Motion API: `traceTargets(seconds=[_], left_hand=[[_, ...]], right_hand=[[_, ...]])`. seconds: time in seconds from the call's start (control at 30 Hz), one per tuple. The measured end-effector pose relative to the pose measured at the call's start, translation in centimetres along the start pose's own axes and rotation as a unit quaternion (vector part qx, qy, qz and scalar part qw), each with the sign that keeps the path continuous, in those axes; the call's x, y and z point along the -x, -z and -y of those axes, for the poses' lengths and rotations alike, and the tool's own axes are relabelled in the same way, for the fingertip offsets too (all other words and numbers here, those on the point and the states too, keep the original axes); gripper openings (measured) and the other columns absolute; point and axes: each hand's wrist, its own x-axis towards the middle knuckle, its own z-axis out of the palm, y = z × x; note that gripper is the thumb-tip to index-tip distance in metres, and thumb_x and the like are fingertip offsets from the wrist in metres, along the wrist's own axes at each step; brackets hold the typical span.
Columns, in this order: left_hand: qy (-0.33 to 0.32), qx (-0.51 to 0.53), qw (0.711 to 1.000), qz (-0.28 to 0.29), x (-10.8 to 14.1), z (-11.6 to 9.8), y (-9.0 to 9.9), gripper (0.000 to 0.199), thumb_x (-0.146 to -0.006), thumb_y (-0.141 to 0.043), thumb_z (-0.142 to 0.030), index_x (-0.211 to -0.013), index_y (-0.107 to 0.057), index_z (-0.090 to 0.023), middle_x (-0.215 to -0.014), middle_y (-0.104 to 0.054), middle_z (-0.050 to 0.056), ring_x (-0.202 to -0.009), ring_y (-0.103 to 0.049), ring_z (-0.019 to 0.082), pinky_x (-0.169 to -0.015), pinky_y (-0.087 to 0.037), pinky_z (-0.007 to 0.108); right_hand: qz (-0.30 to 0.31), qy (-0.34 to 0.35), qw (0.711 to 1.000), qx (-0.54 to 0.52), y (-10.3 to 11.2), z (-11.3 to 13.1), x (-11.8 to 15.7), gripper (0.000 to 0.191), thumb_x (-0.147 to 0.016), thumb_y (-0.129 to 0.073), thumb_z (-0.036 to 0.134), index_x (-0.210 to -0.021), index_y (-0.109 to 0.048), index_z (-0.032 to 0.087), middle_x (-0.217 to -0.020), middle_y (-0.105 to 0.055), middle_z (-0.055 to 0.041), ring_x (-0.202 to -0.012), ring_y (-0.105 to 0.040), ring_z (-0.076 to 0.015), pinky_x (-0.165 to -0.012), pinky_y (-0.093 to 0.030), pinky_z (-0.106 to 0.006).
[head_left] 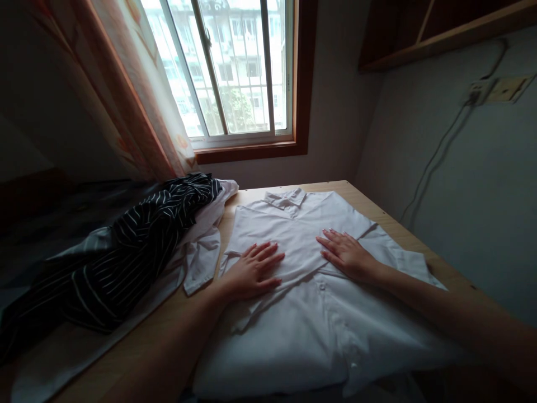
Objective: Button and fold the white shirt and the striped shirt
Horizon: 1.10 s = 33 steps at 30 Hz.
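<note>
A white collared shirt lies spread on the wooden table, its collar toward the window and its lower part toward me. Part of the shirt is folded across its upper body, and buttons show on the nearer part. My left hand rests palm down on the left of the folded part, fingers spread. On the right of the same part, my right hand lies flat, fingers stretched toward the middle. Neither hand grips the cloth. The shirt's near end runs down to the table's front edge, where it is dim.
Left of the shirt is a heap with a black striped garment on top of white cloth. The wooden table meets a wall on the right with a socket and cable. Behind are a window and curtain.
</note>
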Motion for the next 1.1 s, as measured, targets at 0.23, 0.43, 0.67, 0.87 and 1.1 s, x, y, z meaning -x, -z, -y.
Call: traceTargets(seconds=[0.23,0.43,0.67,0.87,1.1], left_hand=[[0.014,-0.027,0.999,0.040,0.2,-1.2,0.5,0.072,-0.092,-0.039,-0.070,-0.152,-0.035,-0.031,-0.162,-0.023,0.004,-0.151,-0.014,0.025,-0.122,-0.009,0.046],[0.017,-0.034,0.998,0.045,0.2,-1.1,0.5,0.073,-0.091,-0.038,-0.071,-0.152,-0.033,-0.031,-0.163,-0.022,0.004,-0.151,-0.014,0.026,-0.122,-0.009,0.046],[0.006,-0.023,0.999,0.034,0.2,-0.8,0.2,0.075,-0.090,-0.039,-0.073,-0.152,-0.033,-0.032,-0.162,-0.023,0.005,-0.151,-0.015,0.028,-0.122,-0.011,0.048],[0.011,-0.015,0.999,0.043,0.2,-0.8,0.3,0.077,-0.089,-0.040,-0.073,-0.153,-0.034,-0.030,-0.162,-0.022,0.007,-0.151,-0.014,0.029,-0.122,-0.011,0.050],[0.005,-0.003,1.000,0.029,0.2,-0.6,0.1,0.077,-0.088,-0.041,-0.074,-0.152,-0.035,-0.031,-0.162,-0.024,0.007,-0.151,-0.015,0.029,-0.122,-0.010,0.051]], right_hand=[[0.008,0.002,1.000,-0.007,0.1,0.0,0.0,0.055,-0.100,-0.031,0.052,-0.147,-0.047,0.027,-0.157,-0.037,-0.0072,-0.145,-0.032,-0.0263,-0.117,-0.025,-0.048],[0.037,-0.034,0.999,0.001,1.0,0.3,-2.0,0.058,-0.098,-0.035,0.055,-0.145,-0.050,0.025,-0.155,-0.041,-0.0096,-0.142,-0.036,-0.0293,-0.115,-0.030,-0.045],[0.075,-0.056,0.996,-0.007,-0.1,-0.2,-7.8,0.062,-0.098,-0.026,0.059,-0.151,-0.038,0.029,-0.160,-0.030,-0.0080,-0.148,-0.024,-0.0298,-0.117,-0.020,-0.057],[0.069,-0.064,0.995,-0.022,-0.7,-1.9,-11.8,0.063,-0.098,-0.027,0.059,-0.151,-0.039,0.027,-0.161,-0.029,-0.0077,-0.148,-0.024,-0.0286,-0.118,-0.019,-0.055],[0.028,-0.133,0.990,-0.021,-1.8,-5.2,-14.8,0.059,-0.098,-0.032,0.054,-0.148,-0.043,0.024,-0.159,-0.034,-0.0081,-0.145,-0.029,-0.0256,-0.119,-0.021,-0.044]])
